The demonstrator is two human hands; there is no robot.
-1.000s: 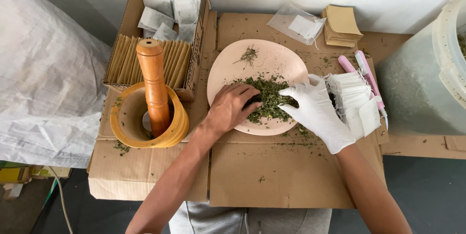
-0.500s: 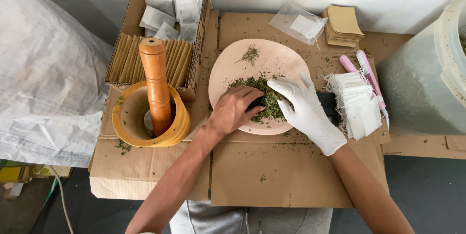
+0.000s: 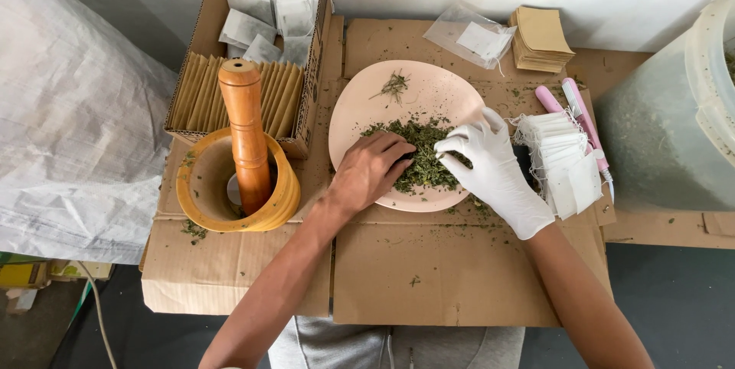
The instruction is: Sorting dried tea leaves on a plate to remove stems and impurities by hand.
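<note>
Small home-style herbal tea packing setup, improvised: counter (image 3: pixel 398 277) covered w/ flattened cardboard, wooden mortar (image 3: pixel 233 185) & pestle (image 3: pixel 243 128), pink plate (image 3: pixel 383 109) of dried green herbs (image 3: pixel 421 155), cardboard box (image 3: pixel 253 40) w/ empty tea bags & brown envelopes, big plastic tub (image 3: pixel 674 116).

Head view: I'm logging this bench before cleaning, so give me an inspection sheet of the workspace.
Surface: flattened cardboard, strewn with green flecks.
Job's things: pink plate holding dried herbs.
Clutter: wooden mortar with pestle; box of filled bags and envelopes; empty tea bags; pink sealer.
Hands: bare left hand and gloved right hand, both in the herbs.
Cables: one, floor left.
Surroundings: white sack, plastic tub.
</note>
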